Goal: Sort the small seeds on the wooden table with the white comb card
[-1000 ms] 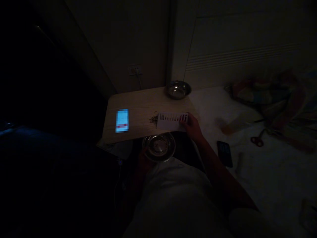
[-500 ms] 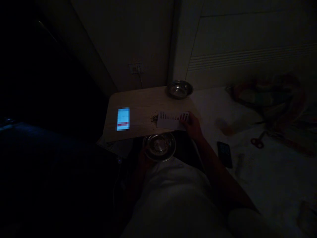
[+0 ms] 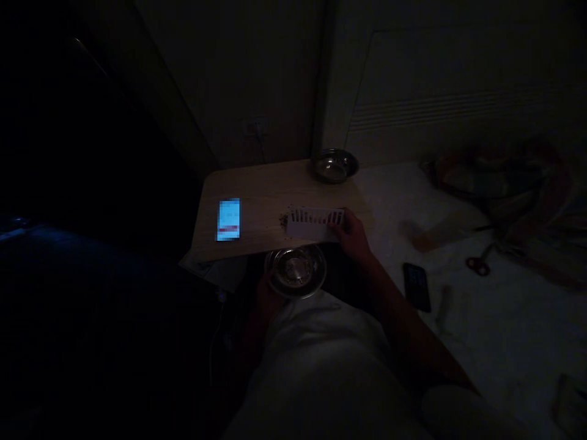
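Observation:
My right hand (image 3: 352,235) is closed on the right end of a flat white slotted strip (image 3: 308,230), which looks like a comb-like piece with a row of openings along its upper part. The strip is over the near right part of a small wooden table (image 3: 259,183). Dark crumbs (image 3: 284,220) lie on the wood by the strip's left end. Below the table's front edge, my left hand (image 3: 269,292) grips the left rim of a round metal bowl (image 3: 316,281). Light bits lie inside this bowl. Darkness hides most of the left fingers.
A second metal bowl (image 3: 334,166) stands at the table's back right corner. A lit phone (image 3: 228,219) lies on the left. On the white sheet at right are a dark phone (image 3: 417,287), red-handled scissors (image 3: 477,265) and a blurred bag-like item (image 3: 495,177). A wall socket (image 3: 254,126) is behind.
My right hand has shifted the white strip slightly left and tilted it, so its slots show more fully. My left hand and the bowl stay nearly in place.

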Demonstrator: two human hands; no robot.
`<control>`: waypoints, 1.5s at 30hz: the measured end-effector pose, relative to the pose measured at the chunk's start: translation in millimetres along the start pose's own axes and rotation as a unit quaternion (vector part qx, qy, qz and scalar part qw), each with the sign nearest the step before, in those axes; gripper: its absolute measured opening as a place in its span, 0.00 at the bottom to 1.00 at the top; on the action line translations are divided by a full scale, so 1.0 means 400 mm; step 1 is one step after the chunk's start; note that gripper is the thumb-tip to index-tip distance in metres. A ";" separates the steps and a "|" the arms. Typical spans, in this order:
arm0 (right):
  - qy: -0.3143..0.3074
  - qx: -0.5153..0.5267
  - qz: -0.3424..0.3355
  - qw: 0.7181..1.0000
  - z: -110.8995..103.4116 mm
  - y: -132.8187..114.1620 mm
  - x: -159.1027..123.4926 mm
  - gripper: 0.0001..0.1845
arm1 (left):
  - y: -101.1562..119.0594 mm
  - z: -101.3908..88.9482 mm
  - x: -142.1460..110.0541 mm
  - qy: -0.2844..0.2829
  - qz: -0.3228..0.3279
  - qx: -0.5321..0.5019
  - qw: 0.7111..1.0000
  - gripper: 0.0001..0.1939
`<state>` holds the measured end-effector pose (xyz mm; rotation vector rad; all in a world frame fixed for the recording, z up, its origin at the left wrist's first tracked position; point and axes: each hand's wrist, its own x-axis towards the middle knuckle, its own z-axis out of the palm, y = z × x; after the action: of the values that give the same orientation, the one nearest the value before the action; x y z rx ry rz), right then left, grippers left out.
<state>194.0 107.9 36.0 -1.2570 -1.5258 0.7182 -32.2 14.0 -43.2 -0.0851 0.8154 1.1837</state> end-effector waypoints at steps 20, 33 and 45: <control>-0.049 -0.106 -0.055 0.992 -0.025 -0.082 -0.011 0.11 | -0.002 -0.026 0.033 0.016 -0.016 -0.021 1.000 0.15; -0.083 -0.119 -0.076 0.987 -0.028 -0.112 -0.012 0.09 | 0.000 -0.019 0.026 0.032 -0.001 -0.018 0.999 0.15; -0.091 -0.092 -0.055 0.990 0.003 -0.098 -0.005 0.09 | 0.000 -0.020 0.031 0.019 0.011 -0.012 1.000 0.13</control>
<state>178.6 95.1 69.9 -1.2581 -1.8299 0.6455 -34.8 19.9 -56.5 -0.1200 0.8379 1.2158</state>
